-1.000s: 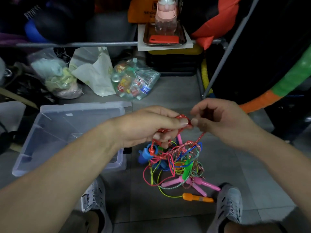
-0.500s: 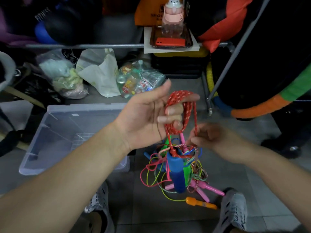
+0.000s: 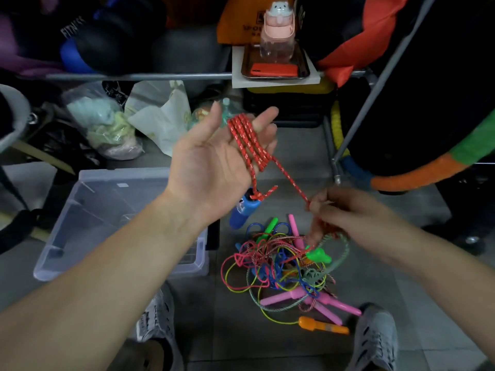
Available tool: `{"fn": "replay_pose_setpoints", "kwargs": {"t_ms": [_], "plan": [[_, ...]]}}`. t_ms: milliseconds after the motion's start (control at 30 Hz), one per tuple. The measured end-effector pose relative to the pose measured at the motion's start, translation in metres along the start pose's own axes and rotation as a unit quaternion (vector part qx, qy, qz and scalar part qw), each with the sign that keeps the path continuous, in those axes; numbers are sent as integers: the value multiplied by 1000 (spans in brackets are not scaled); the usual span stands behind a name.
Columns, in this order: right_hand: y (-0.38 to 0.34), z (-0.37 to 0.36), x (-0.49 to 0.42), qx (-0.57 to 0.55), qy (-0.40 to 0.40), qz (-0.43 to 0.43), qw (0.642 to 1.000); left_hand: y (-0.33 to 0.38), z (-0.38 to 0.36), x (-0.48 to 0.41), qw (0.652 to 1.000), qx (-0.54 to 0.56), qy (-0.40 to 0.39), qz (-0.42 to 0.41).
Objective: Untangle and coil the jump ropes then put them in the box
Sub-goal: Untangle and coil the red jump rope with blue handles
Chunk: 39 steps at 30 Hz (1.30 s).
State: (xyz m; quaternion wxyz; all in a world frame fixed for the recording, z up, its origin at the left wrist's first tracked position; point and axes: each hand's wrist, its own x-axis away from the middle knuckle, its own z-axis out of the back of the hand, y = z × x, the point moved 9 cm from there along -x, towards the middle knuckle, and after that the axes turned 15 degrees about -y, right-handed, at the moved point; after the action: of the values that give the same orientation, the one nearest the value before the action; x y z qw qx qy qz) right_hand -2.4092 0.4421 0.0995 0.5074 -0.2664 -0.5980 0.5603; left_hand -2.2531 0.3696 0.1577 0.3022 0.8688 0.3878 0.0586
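While aloft, rope (image 3: 251, 140) beside box (image 3: 120, 173).

Both arms are uncovered: the left forearm (image 3: 107, 263) and the right forearm (image 3: 434, 266) are bare to the wrist, as are the left hand (image 3: 211, 167) and the right hand (image 3: 345, 212). Footwear is a pair of grey shoes. The left shoe (image 3: 158, 322) has dark printed markings on its upper, and the right shoe (image 3: 375, 341) has rows of dark oval vent openings.
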Motion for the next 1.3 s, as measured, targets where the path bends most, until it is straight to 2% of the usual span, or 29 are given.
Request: {"fn": "replay_pose_setpoints", "kwargs": {"t_ms": [167, 300, 400, 533, 667, 733, 800, 867, 967, 1067, 1167, 1300], "plan": [[3, -10, 0, -38, -75, 21, 996, -2, 5, -1, 996, -77, 41, 3], [-6, -14, 2, 23, -109, 41, 993, -13, 3, -3, 988, -152, 31, 21], [-19, -11, 6, 83, -86, 73, 990, -23, 3, -4, 969, -241, 26, 51], [-30, -7, 9, 31, -51, 118, 991, -32, 8, 0, 937, -338, 14, 87], [-35, -3, 11, 35, -33, 131, 990, -53, 5, 7, 893, -411, -40, 176], [-36, -1, 12, 113, -19, 121, 986, -60, -2, 11, 860, -453, -85, 219], [-41, 4, 15, 262, 24, 116, 958, -64, -4, 12, 827, -491, -112, 252], [-45, 11, 17, 320, 50, 106, 940, -68, -5, 12, 808, -509, -125, 269], [-39, 23, 14, 321, 59, 70, 943, -72, -9, 12, 829, -469, -131, 277], [-36, 27, 9, 334, 60, 88, 936, -75, -7, 13, 850, -419, -117, 298], [-27, 35, 7, 236, 69, 72, 967, -78, -5, 18, 876, -335, -119, 325], [-9, 29, 4, 146, 1, 3, 989, -72, -9, 18, 921, -203, -127, 308]]}}
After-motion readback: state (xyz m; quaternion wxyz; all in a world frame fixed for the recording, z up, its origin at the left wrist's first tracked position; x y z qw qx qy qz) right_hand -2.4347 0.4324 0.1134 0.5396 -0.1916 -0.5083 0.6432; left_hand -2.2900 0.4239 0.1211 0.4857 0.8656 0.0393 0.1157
